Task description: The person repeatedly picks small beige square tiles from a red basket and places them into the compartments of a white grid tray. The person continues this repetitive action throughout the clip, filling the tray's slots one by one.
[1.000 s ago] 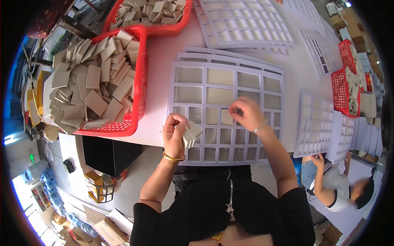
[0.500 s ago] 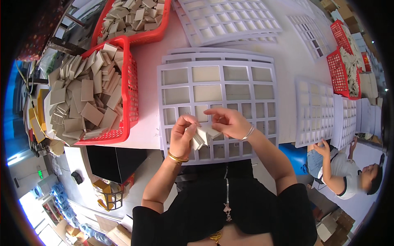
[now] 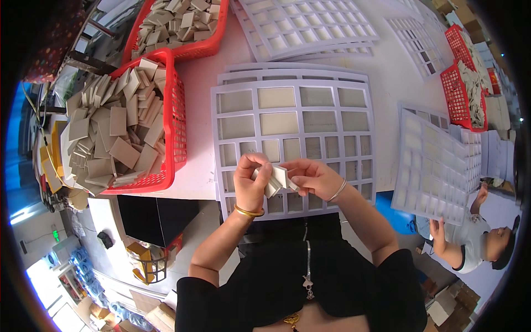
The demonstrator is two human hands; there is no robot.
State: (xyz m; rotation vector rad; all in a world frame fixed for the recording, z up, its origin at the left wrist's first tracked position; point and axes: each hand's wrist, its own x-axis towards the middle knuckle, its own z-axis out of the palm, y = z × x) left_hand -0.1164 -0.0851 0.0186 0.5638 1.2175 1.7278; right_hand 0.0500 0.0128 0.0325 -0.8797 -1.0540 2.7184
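In front of my chest, my left hand is closed on a small stack of off-white rectangular board pieces. My right hand meets it there, thumb and fingers pinching the right end of the pieces. Both hands hover over the near half of a white grid frame, which lies on further frames. A cream piece fills one of its larger cells, with another directly below. Smaller cream pieces show in two cells just above my hands. Many other cells look grey. My hands hide part of the lower rows.
At the left stand two red plastic baskets heaped with board pieces. More grid frames lie at the far side. Rightward, a co-worker holds a grid frame at the table edge, near red baskets.
My right hand has drawn back from the grid and now pinches the pieces by my left hand. A small cell it had covered now shows a cream piece. The co-worker's frame has shifted nearer them.
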